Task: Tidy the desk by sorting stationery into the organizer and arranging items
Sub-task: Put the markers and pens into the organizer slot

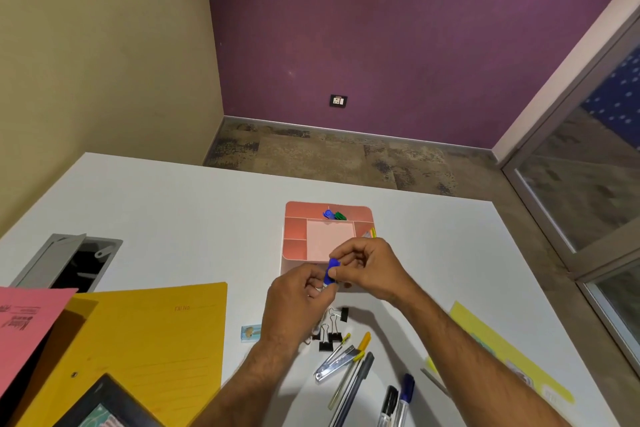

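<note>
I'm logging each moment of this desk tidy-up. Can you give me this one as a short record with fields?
surface: white desk
organizer: pink organizer, blue and green clips in its far compartment
held item: blue clip, above the organizer's near edge
left hand: left hand pinches the blue clip
right hand: right hand pinches it too
unsorted: black binder clips, stapler, pens, markers
to the left: yellow folder, pink paper

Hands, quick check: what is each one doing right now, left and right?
Left hand: fingers curled, pinching the lower end of the blue clip.
Right hand: fingers curled, pinching the upper end of the same clip, just in front of the pink organizer.
</note>
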Available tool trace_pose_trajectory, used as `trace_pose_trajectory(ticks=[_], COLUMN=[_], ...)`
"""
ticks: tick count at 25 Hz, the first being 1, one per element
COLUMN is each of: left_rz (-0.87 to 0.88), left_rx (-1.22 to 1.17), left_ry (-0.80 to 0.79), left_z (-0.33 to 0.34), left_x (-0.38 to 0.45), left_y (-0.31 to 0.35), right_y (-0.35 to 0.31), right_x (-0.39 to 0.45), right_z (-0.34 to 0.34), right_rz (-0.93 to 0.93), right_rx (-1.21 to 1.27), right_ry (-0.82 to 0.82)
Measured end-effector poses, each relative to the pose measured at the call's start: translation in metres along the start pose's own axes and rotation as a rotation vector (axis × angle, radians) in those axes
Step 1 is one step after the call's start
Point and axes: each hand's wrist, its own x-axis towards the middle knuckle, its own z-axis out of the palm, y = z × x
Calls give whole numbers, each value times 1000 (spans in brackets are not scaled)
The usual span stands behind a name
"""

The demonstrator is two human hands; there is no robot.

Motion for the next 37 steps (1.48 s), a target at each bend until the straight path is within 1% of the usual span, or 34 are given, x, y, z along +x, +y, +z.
trace_pose_trajectory(ticks=[1, 3, 6, 9, 11, 12, 14, 18, 20, 24, 27, 30, 31, 35, 37], left_rz=[-7, -42, -100, -138, -148, -153, -146, -146, -125, -43, 66, -50, -76, -107, -109], left_rx=[-14, -44, 11, 123, 169, 189, 237, 343, 403, 446, 468, 516, 513, 553, 589], left_ry=[-3, -11, -57, -187, -336, -413, -523, -657, -694, -671, -512, -671, -692, -652, -645], left_z=[1, 4, 14, 30, 44, 51, 65, 91, 102, 110, 115, 110, 110, 102, 99], left_x=[-1, -2, -8, -21, -34, -41, -54, -79, -88, -99, -100, -93, -90, -82, -79], left_y=[1, 4, 1, -6, -9, -10, -9, -2, 0, -1, -9, -4, -8, -12, -12], right_y=[-3, -10, -24, -31, -30, -27, -19, 1, 8, 10, 7, 7, 8, 16, 22], right_x=[0, 1, 5, 15, 24, 28, 34, 39, 38, 40, 45, 47, 47, 43, 40], right_z=[-2, -7, -22, -40, -47, -49, -49, -44, -38, -30, -31, -29, -28, -25, -25], right_rz=[-21, -91, -218, -292, -273, -249, -179, 10, 74, 132, 156, 174, 182, 214, 205], right_rx=[-31, -55, -30, -90, -144, -183, -292, -440, -498, -526, -567, -605, -612, -567, -558], right_ry=[36, 163, 444, 706, 790, 798, 757, 635, 598, 604, 600, 557, 541, 508, 519])
